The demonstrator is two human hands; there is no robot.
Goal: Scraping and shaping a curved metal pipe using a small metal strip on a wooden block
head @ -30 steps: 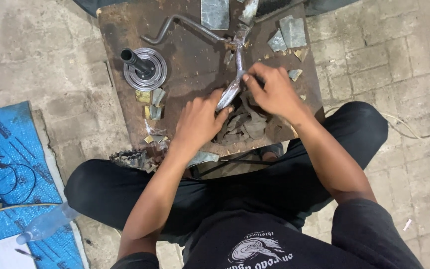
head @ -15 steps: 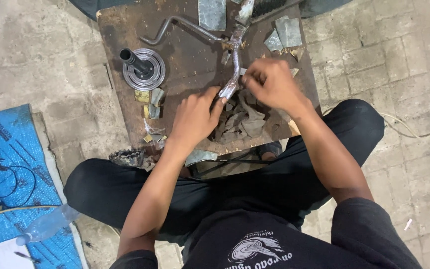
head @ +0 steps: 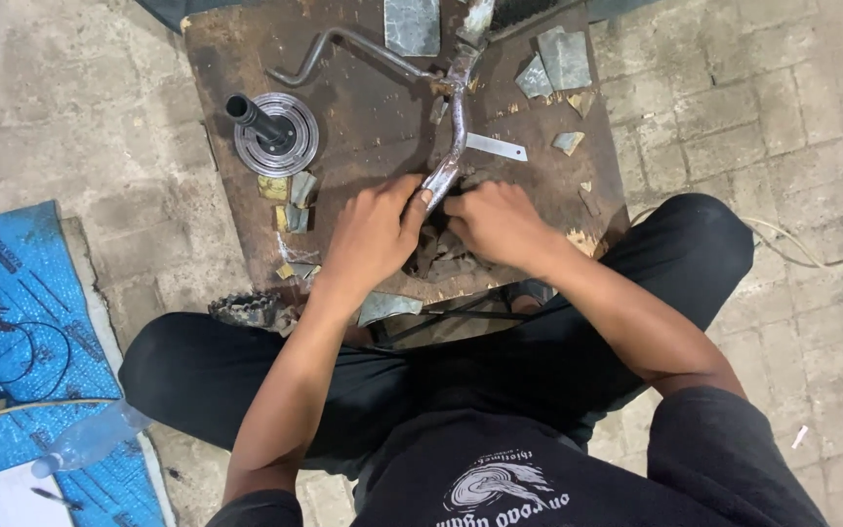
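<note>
In the head view we look down on a rusty brown metal work plate (head: 363, 146) with both our hands meeting at its near edge. Our left hand (head: 373, 234) is closed around the lower end of a bent, worn chrome metal lever (head: 457, 127), the thumb pressed against it. Our right hand (head: 500, 226) lies just beside it at 3 o'clock, fingers curled down onto a dark lumpy metal part (head: 438, 256) under the lever's end; whether it truly grips that part we cannot tell, as the fingers hide it. The lever runs from our hands toward 12 o'clock, where it joins a thin bent grey steel rod (head: 343, 47).

A second ago our right hand sat higher, over the lever's shaft, and our left lay lower; now the right has dropped to the lever's foot and the left has come up to clasp it, so the work seems to have settled on that lower end.

At 10 o'clock from our hands stands a round ribbed steel disc with a black spindle (head: 275, 135). Grey scraps of flat sheet metal (head: 564, 59) lie at 1 o'clock.
</note>
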